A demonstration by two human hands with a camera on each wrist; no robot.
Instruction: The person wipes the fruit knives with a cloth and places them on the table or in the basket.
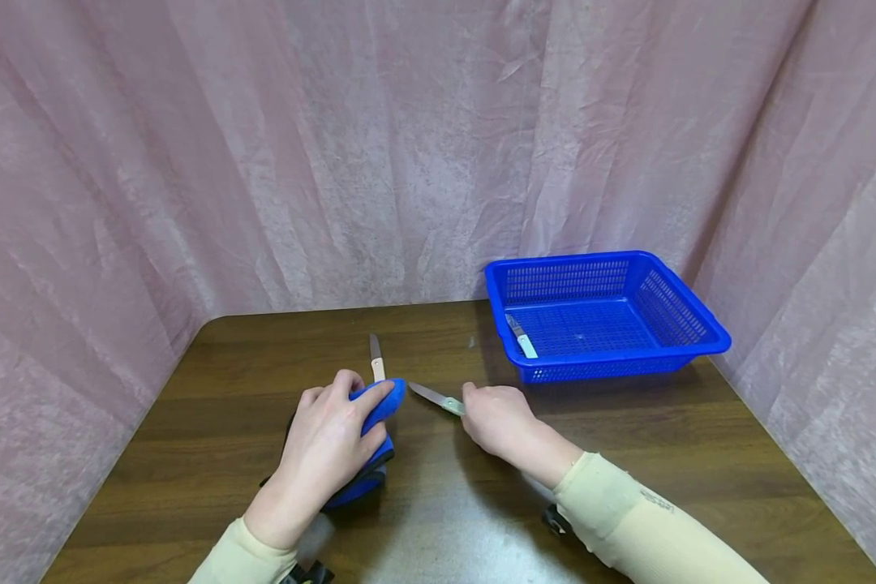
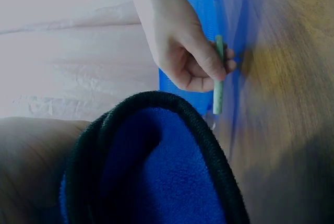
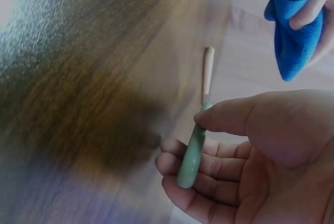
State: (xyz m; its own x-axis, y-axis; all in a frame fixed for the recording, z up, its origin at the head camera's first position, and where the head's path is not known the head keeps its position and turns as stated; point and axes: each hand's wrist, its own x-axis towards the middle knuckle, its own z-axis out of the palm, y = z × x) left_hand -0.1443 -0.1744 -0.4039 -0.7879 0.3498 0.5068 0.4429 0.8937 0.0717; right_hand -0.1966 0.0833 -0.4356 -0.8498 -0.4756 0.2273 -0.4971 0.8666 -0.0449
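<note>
My right hand (image 1: pixel 500 418) pinches a small knife by its pale green handle (image 3: pixel 192 156), thumb on one side and fingers on the other. The knife's blade (image 1: pixel 427 394) points left toward the other hand. My left hand (image 1: pixel 332 426) grips a folded blue cloth with black edging (image 2: pixel 172 166), its fingers curled over the top. Just beyond the cloth, a second knife with a pale pinkish handle (image 1: pixel 378 370) lies on the table, blade pointing away. A third knife, white-handled (image 1: pixel 526 345), lies inside the blue basket (image 1: pixel 613 357) at its left side.
The basket stands at the back right of the wooden table (image 1: pixel 248 381). Pink curtains (image 1: pixel 423 162) hang behind the table and along both sides. A small pale mark (image 1: pixel 471 342) shows on the tabletop left of the basket.
</note>
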